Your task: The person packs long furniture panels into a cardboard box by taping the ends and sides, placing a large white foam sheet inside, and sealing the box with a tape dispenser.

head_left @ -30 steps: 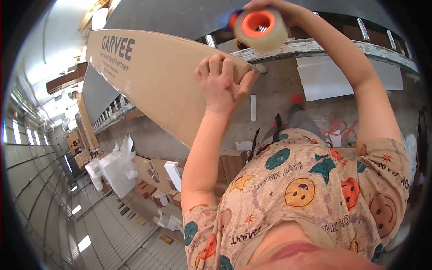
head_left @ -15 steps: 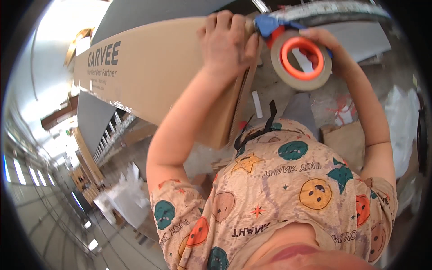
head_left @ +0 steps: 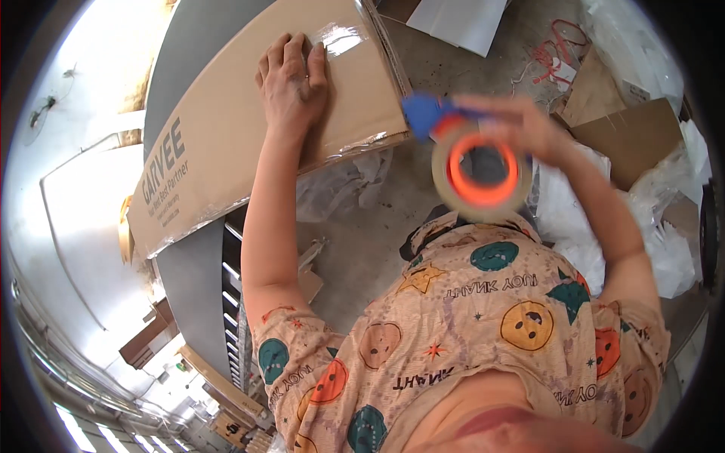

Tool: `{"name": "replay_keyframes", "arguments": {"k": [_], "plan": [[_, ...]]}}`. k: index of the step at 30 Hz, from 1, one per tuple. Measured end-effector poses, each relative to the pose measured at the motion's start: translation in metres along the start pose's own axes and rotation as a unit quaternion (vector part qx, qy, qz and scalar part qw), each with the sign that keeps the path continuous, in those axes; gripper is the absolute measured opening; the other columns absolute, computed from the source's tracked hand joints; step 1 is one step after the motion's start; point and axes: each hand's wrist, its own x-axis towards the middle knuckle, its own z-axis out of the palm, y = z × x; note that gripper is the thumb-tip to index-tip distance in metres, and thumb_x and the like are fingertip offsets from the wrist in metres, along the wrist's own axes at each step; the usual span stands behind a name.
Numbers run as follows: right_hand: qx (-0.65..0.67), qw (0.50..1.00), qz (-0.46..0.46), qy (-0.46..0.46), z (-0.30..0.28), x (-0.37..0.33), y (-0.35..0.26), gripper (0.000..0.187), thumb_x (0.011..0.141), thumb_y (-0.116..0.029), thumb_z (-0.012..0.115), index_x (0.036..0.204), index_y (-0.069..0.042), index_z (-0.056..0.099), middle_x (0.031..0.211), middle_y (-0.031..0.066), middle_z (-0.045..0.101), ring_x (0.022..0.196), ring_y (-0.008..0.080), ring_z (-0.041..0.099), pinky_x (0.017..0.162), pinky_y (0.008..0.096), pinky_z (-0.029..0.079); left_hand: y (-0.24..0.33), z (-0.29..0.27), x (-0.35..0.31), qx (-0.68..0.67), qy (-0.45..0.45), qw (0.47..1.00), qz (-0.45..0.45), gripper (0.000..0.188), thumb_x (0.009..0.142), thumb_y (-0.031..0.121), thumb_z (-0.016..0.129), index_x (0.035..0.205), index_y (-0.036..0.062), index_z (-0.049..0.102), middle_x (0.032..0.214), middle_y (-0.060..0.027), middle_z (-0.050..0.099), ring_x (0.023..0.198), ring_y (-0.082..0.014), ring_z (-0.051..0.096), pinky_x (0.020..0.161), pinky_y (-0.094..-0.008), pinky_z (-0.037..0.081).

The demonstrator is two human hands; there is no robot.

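Note:
A long brown cardboard box [head_left: 226, 106] with dark printing stretches across the upper left, and a shiny strip of clear tape [head_left: 341, 38] lies on its upper face. Flat on that face rests my left hand [head_left: 291, 87], fingers slightly apart and holding nothing. My right hand [head_left: 529, 128], blurred by motion, is closed around the handle of a blue tape dispenser [head_left: 427, 115]. The dispenser's head is at the box's right end corner; whether it touches cannot be made out. A roll of tan tape [head_left: 483, 214] with an orange core hangs on the dispenser.
Under the box is a dark grey surface [head_left: 189, 283] with a slatted side. Clear plastic wrapping [head_left: 661, 219], an opened brown carton [head_left: 642, 140] and red strapping [head_left: 555, 53] lie on the floor at right. A white sheet [head_left: 461, 23] lies at the top.
My left hand has moved from the box's end edge leftward onto its face. The dispenser has come lower and leftward to the end corner. The view has turned, and more of the box's end shows.

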Motion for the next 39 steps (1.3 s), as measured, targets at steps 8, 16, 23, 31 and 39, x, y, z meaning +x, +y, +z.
{"name": "replay_keyframes", "arguments": {"k": [8, 16, 23, 31, 39], "plan": [[-0.035, 0.997, 0.027, 0.057, 0.097, 0.007, 0.027, 0.068, 0.079, -0.052, 0.07, 0.124, -0.003, 0.06, 0.102, 0.012, 0.069, 0.092, 0.0112, 0.063, 0.078, 0.0276, 0.05, 0.038, -0.002, 0.02, -0.035, 0.042, 0.976, 0.21, 0.04, 0.085, 0.033, 0.065, 0.118, 0.0092, 0.061, 0.126, -0.0173, 0.056, 0.123, -0.0374, 0.046, 0.103, -0.0468, 0.036], [0.056, 0.992, 0.047, -0.106, 0.071, 0.04, 0.047, 0.063, 0.074, -0.052, 0.074, 0.112, -0.002, 0.067, 0.107, 0.0104, 0.068, 0.103, 0.0176, 0.059, 0.093, 0.0283, 0.044, 0.092, -0.031, -0.02, 0.103, -0.29, 0.865, 0.397, 0.057, 0.078, 0.05, 0.068, 0.109, 0.0022, 0.065, 0.129, -0.0143, 0.056, 0.13, -0.0292, 0.043, 0.113, -0.045, 0.026], [-0.029, 0.973, 0.219, -0.062, -0.099, 0.022, 0.036, 0.054, 0.075, -0.034, 0.074, 0.114, 0.003, 0.067, 0.1, 0.0117, 0.07, 0.089, 0.0142, 0.064, 0.083, 0.0258, 0.049, 0.044, 0.023, 0.086, 0.189, -0.169, 0.918, 0.305, 0.074, 0.085, 0.059, 0.054, 0.132, 0.0021, 0.051, 0.142, -0.0164, 0.044, 0.139, -0.0305, 0.031, 0.115, -0.0451, 0.017], [0.168, 0.979, 0.117, 0.012, -0.202, 0.218, 0.015, 0.041, 0.083, -0.037, 0.069, 0.11, -0.006, 0.067, 0.098, 0.0061, 0.069, 0.09, 0.0106, 0.064, 0.085, 0.0258, 0.05, 0.014, 0.032, 0.125, 0.067, -0.16, 0.984, -0.033, 0.027, 0.097, 0.024, 0.048, 0.089, 0.0033, 0.063, 0.086, -0.0149, 0.065, 0.082, -0.0362, 0.061, 0.075, -0.0458, 0.047], [0.099, 0.93, 0.225, -0.273, -0.148, 0.44, -0.03, 0.043, 0.078, -0.043, 0.07, 0.107, -0.011, 0.067, 0.097, 0.0011, 0.067, 0.083, 0.0085, 0.064, 0.074, 0.025, 0.054, 0.018, 0.017, 0.084, -0.001, -0.032, 0.992, -0.121, 0.023, 0.093, 0.01, 0.048, 0.102, -0.0028, 0.065, 0.104, -0.0162, 0.066, 0.102, -0.0322, 0.061, 0.094, -0.0405, 0.043]]}}
